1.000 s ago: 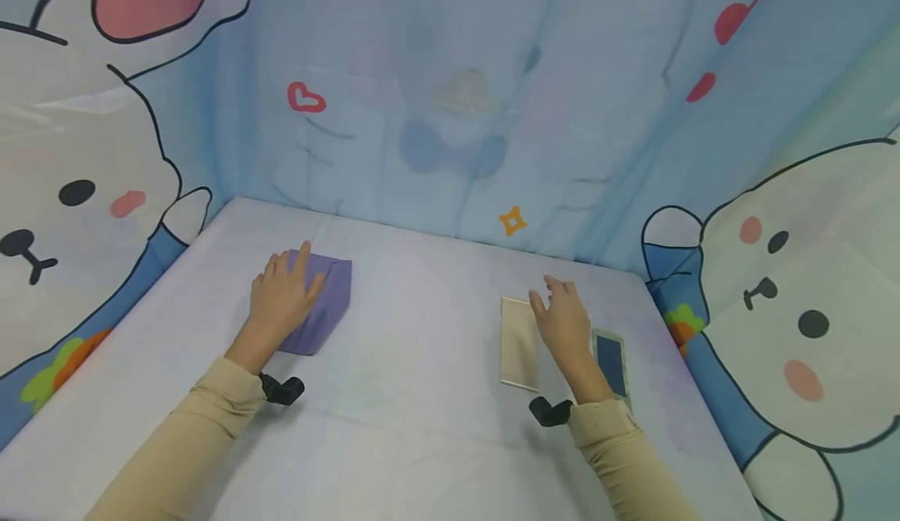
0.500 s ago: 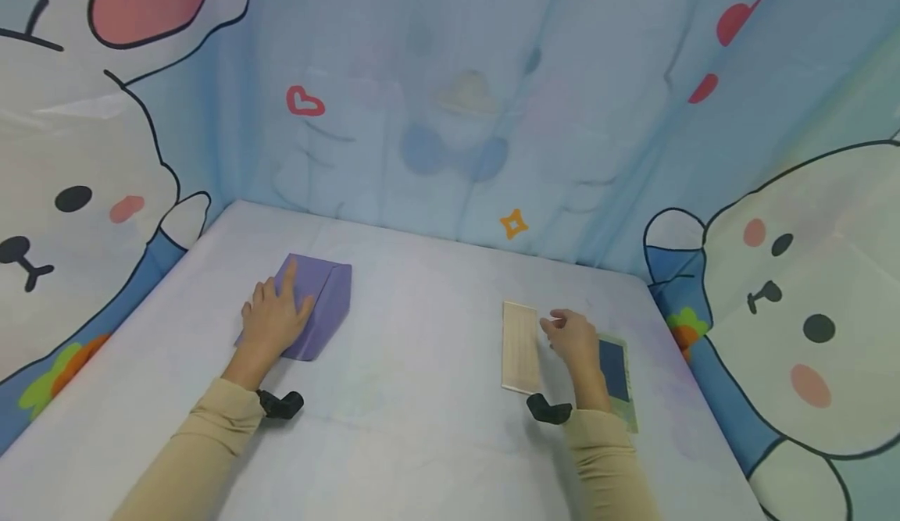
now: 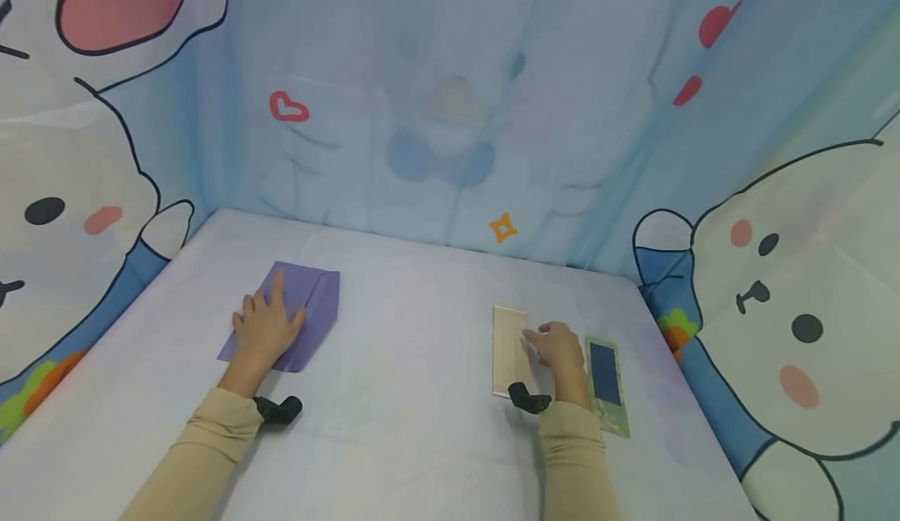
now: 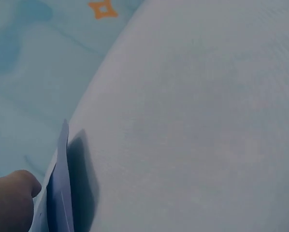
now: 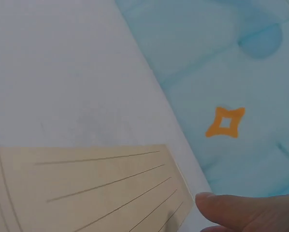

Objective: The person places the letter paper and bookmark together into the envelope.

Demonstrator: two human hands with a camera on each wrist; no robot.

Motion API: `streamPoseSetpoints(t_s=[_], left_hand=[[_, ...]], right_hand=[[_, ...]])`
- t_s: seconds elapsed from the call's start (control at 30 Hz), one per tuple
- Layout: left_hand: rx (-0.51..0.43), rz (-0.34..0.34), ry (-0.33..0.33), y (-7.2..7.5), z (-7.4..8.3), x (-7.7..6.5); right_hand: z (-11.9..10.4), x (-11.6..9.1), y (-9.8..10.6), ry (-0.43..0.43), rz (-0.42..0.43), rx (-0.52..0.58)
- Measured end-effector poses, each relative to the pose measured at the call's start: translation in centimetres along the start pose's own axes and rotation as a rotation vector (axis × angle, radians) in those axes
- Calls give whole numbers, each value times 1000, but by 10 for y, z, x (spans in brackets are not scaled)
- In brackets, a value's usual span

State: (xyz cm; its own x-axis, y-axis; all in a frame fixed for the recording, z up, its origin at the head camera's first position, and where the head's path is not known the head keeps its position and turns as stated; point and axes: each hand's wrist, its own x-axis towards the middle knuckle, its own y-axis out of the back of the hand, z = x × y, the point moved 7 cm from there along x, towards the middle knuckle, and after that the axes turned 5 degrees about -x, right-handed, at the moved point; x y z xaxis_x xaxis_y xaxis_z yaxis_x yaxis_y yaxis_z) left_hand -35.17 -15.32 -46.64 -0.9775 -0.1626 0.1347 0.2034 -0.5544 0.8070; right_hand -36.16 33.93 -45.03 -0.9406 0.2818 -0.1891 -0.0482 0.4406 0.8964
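Note:
My left hand rests on a purple envelope at the left of the table, its fingers spread over the paper. One edge of the envelope stands up beside the thumb in the left wrist view. My right hand is at the right edge of a cream card, with bent fingers and the thumb close to that edge. Thin ruled lines run along this card in the right wrist view. The thumb is just off its end there; a grip on it does not show.
Right of my right hand lies a pale green card with a dark blue panel. A white cloth covers the table. Behind it hangs a blue curtain with cartoon prints. A black camera mount sits at each wrist.
My left hand has come down onto the purple envelope. The right hand has lowered toward the cream card's right edge, its fingers bending inward, which uncovers more of the green card.

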Motion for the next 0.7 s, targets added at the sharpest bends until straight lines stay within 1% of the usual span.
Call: streamPoseSetpoints(t_s=[0.13, 0.23, 0.33, 0.47, 0.7], left_hand=[[-4, -8, 19, 3, 0, 3], [3, -33, 27, 3, 0, 6], [6, -66, 38, 2, -1, 9], [14, -99, 54, 1, -1, 11], [23, -111, 63, 3, 5, 17]], right_hand=[[0, 2, -1, -17, -30, 56], [3, 4, -2, -38, -39, 65], [4, 4, -5, -61, -19, 40], [1, 4, -11, -67, 14, 5], [-4, 4, -16, -74, 47, -18]])
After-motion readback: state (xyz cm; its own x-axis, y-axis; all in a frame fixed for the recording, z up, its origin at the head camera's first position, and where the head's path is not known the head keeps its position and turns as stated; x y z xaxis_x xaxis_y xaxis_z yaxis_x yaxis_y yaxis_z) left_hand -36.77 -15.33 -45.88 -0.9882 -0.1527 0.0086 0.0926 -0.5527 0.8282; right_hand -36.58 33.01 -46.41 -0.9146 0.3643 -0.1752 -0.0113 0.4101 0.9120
